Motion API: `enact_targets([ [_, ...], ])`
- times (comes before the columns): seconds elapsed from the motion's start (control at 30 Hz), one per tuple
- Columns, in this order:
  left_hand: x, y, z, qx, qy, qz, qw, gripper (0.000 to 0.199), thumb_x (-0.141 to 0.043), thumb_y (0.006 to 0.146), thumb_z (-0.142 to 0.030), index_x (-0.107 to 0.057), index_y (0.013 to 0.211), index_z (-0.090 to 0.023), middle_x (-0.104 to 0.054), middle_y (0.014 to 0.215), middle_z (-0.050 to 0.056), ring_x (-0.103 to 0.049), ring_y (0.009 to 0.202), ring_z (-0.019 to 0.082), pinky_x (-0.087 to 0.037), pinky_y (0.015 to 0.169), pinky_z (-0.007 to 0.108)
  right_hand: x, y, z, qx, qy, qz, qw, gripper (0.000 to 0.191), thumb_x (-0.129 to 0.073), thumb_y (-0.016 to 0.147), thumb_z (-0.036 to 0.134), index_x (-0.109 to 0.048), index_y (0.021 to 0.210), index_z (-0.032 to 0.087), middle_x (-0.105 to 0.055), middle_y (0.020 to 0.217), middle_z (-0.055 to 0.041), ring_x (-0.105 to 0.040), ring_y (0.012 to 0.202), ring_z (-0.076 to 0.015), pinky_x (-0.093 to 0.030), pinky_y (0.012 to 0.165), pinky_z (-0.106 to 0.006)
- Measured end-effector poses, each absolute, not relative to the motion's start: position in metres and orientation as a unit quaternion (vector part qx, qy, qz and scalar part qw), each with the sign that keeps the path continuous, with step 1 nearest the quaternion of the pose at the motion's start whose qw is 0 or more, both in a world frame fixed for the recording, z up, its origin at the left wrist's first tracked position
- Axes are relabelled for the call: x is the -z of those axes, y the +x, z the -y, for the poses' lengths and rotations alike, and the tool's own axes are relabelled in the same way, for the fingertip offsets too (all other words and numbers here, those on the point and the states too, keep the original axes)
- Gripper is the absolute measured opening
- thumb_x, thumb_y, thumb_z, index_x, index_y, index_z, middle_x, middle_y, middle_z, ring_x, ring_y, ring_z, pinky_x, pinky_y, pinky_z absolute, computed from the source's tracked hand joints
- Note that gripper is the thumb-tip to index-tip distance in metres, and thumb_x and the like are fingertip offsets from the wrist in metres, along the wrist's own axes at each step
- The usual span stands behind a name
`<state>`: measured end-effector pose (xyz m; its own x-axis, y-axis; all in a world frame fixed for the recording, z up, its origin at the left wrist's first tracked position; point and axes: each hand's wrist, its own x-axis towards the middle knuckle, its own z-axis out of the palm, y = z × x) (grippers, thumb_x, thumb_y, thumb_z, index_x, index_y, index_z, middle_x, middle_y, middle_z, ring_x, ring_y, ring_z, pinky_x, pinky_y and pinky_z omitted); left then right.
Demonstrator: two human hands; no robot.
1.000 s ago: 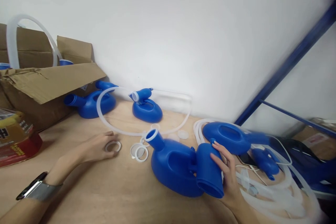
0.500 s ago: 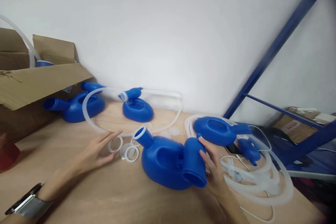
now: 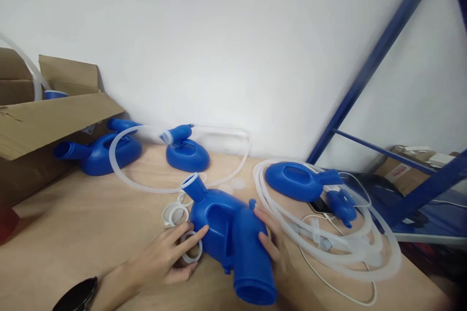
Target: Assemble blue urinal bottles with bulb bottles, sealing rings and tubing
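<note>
In front of me a blue plastic urinal bottle (image 3: pixel 219 204) with a handle opening stands on the table, its white-rimmed neck pointing up and left. A wide blue funnel-shaped spout (image 3: pixel 251 248) sits against its right side, open end towards me. My right hand (image 3: pixel 272 238) wraps the spout's right side, thumb hidden. Between the thumb and fingers of my left hand (image 3: pixel 171 255) is a white ring (image 3: pixel 192 258), held beside the bottle's lower left. Just behind that hand lie a few more white rings (image 3: pixel 178 215) and a round white cap, close to the bottle.
More blue urinal bottles (image 3: pixel 188 155) stand along the wall, with clear tubing (image 3: pixel 142 188) looped around them. Coiled tubing (image 3: pixel 350 257), a small blue spout (image 3: pixel 341 206) and a thin white cable lie right. An open cardboard box (image 3: pixel 62 112) is left; a blue metal frame (image 3: pixel 365 87) rises right.
My left hand has carried one white ring right and towards me, up to the bottle. My right hand has turned the bottle and spout, bringing the spout's open end nearer to me.
</note>
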<state>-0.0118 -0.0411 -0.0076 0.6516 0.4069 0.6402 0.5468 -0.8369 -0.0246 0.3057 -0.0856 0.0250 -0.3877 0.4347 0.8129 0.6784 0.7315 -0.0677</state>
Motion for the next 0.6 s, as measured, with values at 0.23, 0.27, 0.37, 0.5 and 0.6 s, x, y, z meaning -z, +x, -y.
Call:
enact_targets([
  [0.23, -0.011, -0.012, 0.033, 0.491, -0.832, 0.254, 0.037, 0.06, -0.048, 0.1, -0.048, -0.046, 0.156, -0.027, -0.072, 0.126, 0.014, -0.073, 0.118, 0.023, -0.065, 0.097, 0.031, -0.081, 0.291, 0.066, 0.216, -0.305, 0.807, 0.456, 0.053, -0.055, 0.104, 0.052, -0.055, 0.151, 0.027, -0.05, 0.121, -0.0136, -0.068, 0.108, -0.0304, -0.064, 0.086, -0.049],
  [0.27, -0.029, -0.008, 0.03, 0.529, -0.815, 0.236, 0.011, 0.057, -0.051, 0.1, -0.046, -0.048, 0.153, -0.026, -0.073, 0.125, 0.013, -0.072, 0.118, 0.023, -0.065, 0.098, 0.031, -0.097, 0.29, 0.059, 0.221, -0.314, 0.819, 0.426, 0.057, -0.059, 0.101, 0.057, -0.058, 0.148, 0.024, -0.052, 0.119, -0.0135, -0.069, 0.101, -0.0286, -0.064, 0.079, -0.044],
  [0.37, -0.095, 0.006, 0.022, 0.633, -0.755, 0.16, -0.061, 0.051, -0.067, 0.093, -0.032, -0.053, 0.142, -0.027, -0.069, 0.134, 0.012, -0.073, 0.119, 0.023, -0.067, 0.099, 0.036, -0.145, 0.285, 0.037, 0.204, -0.339, 0.831, 0.39, 0.064, -0.075, 0.089, 0.053, -0.059, 0.144, 0.023, -0.062, 0.119, -0.0134, -0.072, 0.095, -0.027, -0.063, 0.071, -0.037],
  [0.5, -0.16, 0.017, 0.011, 0.667, -0.724, 0.166, -0.054, 0.031, -0.079, 0.084, -0.022, -0.061, 0.11, -0.025, -0.072, 0.132, 0.009, -0.071, 0.122, 0.025, -0.066, 0.098, 0.038, -0.184, 0.28, 0.017, 0.098, -0.346, 0.852, 0.38, 0.067, -0.082, 0.083, 0.044, -0.058, 0.143, 0.024, -0.071, 0.123, -0.0108, -0.074, 0.104, -0.0281, -0.062, 0.084, -0.038],
  [0.6, -0.172, 0.017, 0.0, 0.593, -0.776, 0.208, -0.05, 0.021, -0.083, 0.083, -0.027, -0.063, 0.088, -0.021, -0.076, 0.127, 0.009, -0.076, 0.113, 0.023, -0.064, 0.097, 0.034, -0.188, 0.281, 0.009, 0.045, -0.328, 0.865, 0.376, 0.063, -0.079, 0.085, 0.04, -0.057, 0.142, 0.024, -0.075, 0.124, -0.0097, -0.075, 0.108, -0.0281, -0.061, 0.093, -0.04],
])
